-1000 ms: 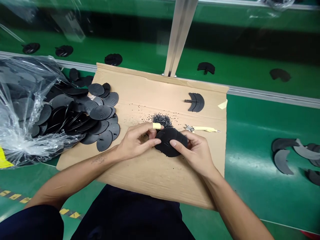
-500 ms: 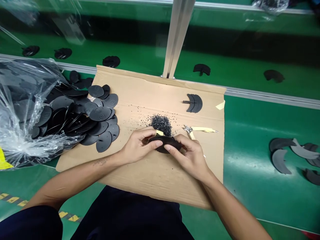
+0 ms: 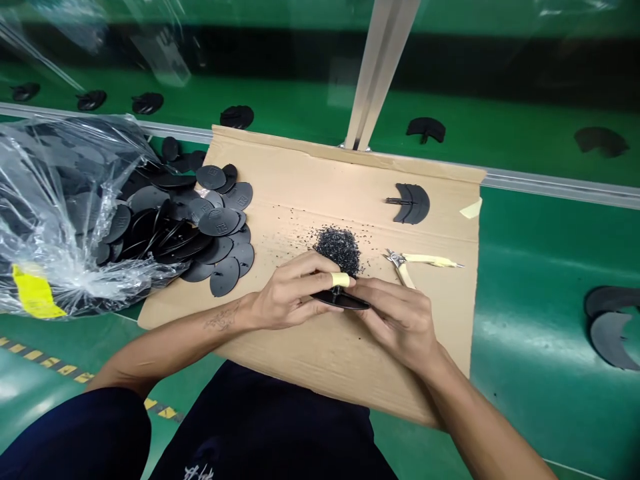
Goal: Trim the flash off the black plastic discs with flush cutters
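Observation:
Both of my hands grip one black plastic disc (image 3: 345,300), held nearly edge-on over a cardboard sheet (image 3: 300,193). My left hand (image 3: 295,290) pinches its left side; the index finger wears a yellow tape band. My right hand (image 3: 400,317) closes on its right side. Just beyond the fingers lies a small heap of black plastic trimmings (image 3: 339,248). Small cutters with yellow handles (image 3: 423,261) lie on the cardboard to the right of my hands.
A pile of black discs (image 3: 210,220) spills from a clear plastic bag (image 3: 60,207) at the left. A folded black piece (image 3: 411,203) lies at the cardboard's far right. Black parts (image 3: 613,320) rest on the green table. Behind, the green conveyor (image 3: 300,110) carries separate pieces past a metal post (image 3: 377,67).
The disc has been tipped from flat-facing to nearly edge-on between my hands. The camera view has shifted slightly, moving everything a little to the right in the picture.

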`<state>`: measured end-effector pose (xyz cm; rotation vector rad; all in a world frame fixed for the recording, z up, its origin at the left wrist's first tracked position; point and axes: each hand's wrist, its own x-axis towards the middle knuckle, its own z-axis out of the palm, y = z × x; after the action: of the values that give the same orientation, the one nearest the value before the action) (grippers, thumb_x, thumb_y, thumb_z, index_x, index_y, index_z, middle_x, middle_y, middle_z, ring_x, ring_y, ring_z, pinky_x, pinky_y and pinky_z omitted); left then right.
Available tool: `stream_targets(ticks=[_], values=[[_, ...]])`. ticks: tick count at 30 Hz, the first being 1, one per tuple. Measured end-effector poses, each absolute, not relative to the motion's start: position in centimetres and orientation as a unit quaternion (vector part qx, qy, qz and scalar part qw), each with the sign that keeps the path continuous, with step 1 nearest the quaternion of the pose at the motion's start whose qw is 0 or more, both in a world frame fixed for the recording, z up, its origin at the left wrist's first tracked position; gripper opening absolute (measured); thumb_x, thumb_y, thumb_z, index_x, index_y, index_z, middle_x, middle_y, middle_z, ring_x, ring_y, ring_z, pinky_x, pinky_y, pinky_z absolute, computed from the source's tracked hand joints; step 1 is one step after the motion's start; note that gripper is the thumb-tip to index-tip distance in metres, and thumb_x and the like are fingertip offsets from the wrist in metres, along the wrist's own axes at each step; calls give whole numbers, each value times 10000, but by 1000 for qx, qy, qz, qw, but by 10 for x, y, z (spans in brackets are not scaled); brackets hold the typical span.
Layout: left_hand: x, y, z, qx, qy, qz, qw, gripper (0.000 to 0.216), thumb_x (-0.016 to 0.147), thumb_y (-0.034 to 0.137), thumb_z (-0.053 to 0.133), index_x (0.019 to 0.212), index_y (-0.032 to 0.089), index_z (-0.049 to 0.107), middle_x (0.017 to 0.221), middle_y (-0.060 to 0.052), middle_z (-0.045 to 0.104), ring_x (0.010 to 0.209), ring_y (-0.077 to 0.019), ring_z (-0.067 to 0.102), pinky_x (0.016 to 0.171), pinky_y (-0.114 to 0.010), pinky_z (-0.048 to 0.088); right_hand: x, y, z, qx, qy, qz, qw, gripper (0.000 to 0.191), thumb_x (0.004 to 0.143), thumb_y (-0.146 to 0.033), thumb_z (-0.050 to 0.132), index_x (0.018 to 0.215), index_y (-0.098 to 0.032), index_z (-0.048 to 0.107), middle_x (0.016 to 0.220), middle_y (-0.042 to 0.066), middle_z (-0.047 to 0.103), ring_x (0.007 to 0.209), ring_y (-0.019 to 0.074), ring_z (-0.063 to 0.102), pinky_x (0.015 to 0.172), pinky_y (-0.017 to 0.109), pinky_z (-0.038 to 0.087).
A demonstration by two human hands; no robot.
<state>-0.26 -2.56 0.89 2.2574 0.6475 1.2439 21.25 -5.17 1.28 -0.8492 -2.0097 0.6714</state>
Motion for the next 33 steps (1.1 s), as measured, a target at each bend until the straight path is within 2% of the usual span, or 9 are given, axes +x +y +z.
stream_targets(ticks=[6, 12, 18, 23, 25, 27, 30, 32, 33], values=[[-3, -30, 8, 816, 242, 476, 224, 172, 926, 215, 700, 1082, 143, 692, 920, -78, 707, 794, -135, 661, 687, -259, 569, 214, -53, 10, -321, -809, 271, 412, 243, 941, -96, 613, 1141, -183, 719, 1007, 77, 780, 901, 175, 767, 757, 265, 657], [-2, -29, 12, 823, 230, 453, 253, 169, 976, 216, 620, 1115, 148, 687, 954, -94, 702, 835, -143, 671, 707, -273, 589, 218, -52, 9, -320, -822, 246, 401, 239, 936, -96, 625, 1155, -156, 699, 1059, 104, 771, 919, 177, 764, 786, 269, 655], [-1, -31, 11, 810, 242, 477, 238, 156, 933, 225, 693, 1070, 150, 694, 905, -67, 702, 775, -131, 666, 669, -256, 584, 215, -53, 10, -314, -817, 276, 398, 245, 951, -107, 607, 1165, -182, 699, 1032, 88, 772, 893, 174, 760, 737, 272, 651], [0, -28, 11, 820, 226, 453, 268, 205, 979, 280, 630, 1113, 132, 677, 965, -103, 713, 891, -168, 696, 770, -310, 610, 216, -48, 15, -307, -808, 292, 410, 219, 958, -111, 602, 1144, -191, 686, 1044, 84, 755, 897, 162, 740, 738, 270, 625], [-2, -27, 11, 820, 234, 435, 288, 193, 999, 263, 593, 1123, 133, 664, 991, -111, 725, 918, -168, 709, 784, -296, 611, 226, -42, 23, -335, -824, 281, 359, 183, 958, -215, 641, 1136, -196, 681, 1067, 90, 744, 966, 196, 722, 822, 332, 618], [-5, -26, 10, 816, 265, 422, 293, 191, 1005, 254, 581, 1134, 132, 652, 963, -98, 734, 879, -153, 711, 759, -266, 601, 241, -36, 32, -418, -840, 213, 274, 297, 910, -381, 712, 1147, -204, 677, 1125, 114, 716, 1050, 268, 685, 888, 429, 593], [-9, -25, 10, 803, 336, 409, 275, 204, 1015, 252, 554, 1159, 132, 635, 943, -79, 741, 826, -138, 700, 735, -248, 583, 268, -31, 39, -555, -822, 68, 110, 516, 805, -522, 780, 1180, -187, 668, 1155, 173, 664, 1055, 370, 639, 780, 483, 572], [-10, -24, 10, 794, 373, 397, 272, 222, 1022, 263, 527, 1175, 135, 625, 946, -71, 741, 808, -136, 699, 717, -243, 576, 279, -29, 38, -583, -811, 27, 33, 513, 815, -509, 756, 1191, -171, 662, 1100, 178, 662, 1009, 380, 638, 687, 447, 554], [-10, -24, 10, 790, 384, 393, 272, 227, 1018, 271, 531, 1175, 137, 625, 935, -65, 741, 791, -134, 698, 700, -239, 571, 282, -29, 37, -584, -811, 20, 23, 468, 842, -485, 723, 1184, -172, 661, 1062, 166, 667, 965, 360, 645, 648, 420, 541]])
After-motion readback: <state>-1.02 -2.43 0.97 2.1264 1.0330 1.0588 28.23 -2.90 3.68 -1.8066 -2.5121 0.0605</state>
